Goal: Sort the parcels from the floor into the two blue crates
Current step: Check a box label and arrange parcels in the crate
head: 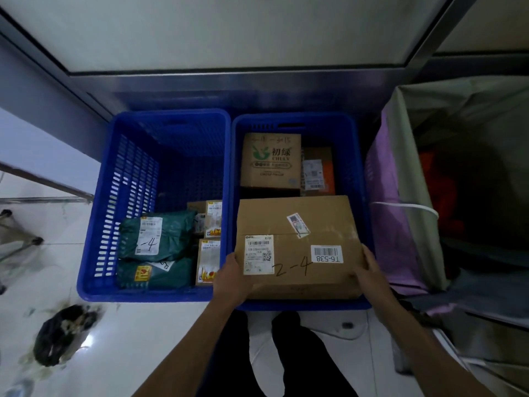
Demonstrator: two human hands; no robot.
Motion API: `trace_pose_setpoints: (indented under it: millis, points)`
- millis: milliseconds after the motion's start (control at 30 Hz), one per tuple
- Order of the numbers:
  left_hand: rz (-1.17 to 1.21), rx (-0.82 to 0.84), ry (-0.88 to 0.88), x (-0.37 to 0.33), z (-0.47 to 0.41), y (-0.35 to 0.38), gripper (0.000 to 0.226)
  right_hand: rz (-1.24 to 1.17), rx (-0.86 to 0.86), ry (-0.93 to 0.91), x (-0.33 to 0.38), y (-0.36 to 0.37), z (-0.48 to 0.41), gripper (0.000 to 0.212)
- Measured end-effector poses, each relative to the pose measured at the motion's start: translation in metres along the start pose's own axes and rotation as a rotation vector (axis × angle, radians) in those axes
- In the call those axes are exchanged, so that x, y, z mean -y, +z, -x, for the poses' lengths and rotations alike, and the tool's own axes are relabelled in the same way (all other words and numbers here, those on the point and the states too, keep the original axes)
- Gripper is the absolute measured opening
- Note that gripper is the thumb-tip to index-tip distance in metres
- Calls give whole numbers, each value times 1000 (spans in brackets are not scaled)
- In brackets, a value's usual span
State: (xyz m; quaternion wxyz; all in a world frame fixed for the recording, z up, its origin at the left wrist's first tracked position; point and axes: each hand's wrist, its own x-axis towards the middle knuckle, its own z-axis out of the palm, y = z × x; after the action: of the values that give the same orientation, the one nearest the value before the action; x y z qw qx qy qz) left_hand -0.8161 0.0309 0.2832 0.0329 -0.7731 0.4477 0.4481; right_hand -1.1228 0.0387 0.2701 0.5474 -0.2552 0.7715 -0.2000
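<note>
A large brown cardboard box [297,224] marked "2-4" fills the near half of the right blue crate [357,167]. My left hand [232,276] grips its near left corner and my right hand [369,270] grips its near right corner. Behind it in the same crate stand a brown box with green print [270,160] and a smaller parcel with a white label [317,171]. The left blue crate [108,196] holds two green bagged parcels [156,236] and several small labelled boxes [209,219] in its near half.
A metal-framed wall panel [229,75] stands right behind both crates. A large open sack with purple and grey sides [400,181] stands to the right of the crates. A black crumpled bag [61,333] lies on the white floor at the left. Metal chair legs [23,239] are at the far left.
</note>
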Motion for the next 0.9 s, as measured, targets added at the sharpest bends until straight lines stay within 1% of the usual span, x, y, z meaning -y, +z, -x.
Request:
trace_pose_setpoints:
  millis: [233, 300, 500, 600, 667, 733, 800, 833, 900]
  points:
    - [-107, 31, -29, -4, -26, 32, 82, 29, 54, 57, -17, 13, -25, 71]
    - [-113, 38, -32, -3, -38, 42, 85, 30, 68, 75, -22, 17, -35, 70]
    - [-173, 94, -101, 7, -77, 78, 94, -67, 38, 47, -45, 40, -67, 37]
    - [-182, 115, -124, 19, -98, 97, 97, -99, 17, 51, -54, 57, -85, 24]
    - [-167, 140, -148, 31, -112, 111, 98, -117, -5, 85, -68, 64, -97, 19]
    - [-48, 185, -196, 42, -125, 121, 92, -123, 0, 124, -81, 68, -108, 19]
    - [108, 242, -262, 52, -138, 129, 77, -136, 43, 178, -91, 70, -117, 22]
    - [149, 267, -279, 57, -145, 133, 71, -133, 71, 214, -95, 70, -122, 27]
    - [157, 283, -285, 60, -154, 140, 65, -98, 112, 270, -102, 70, -135, 40]
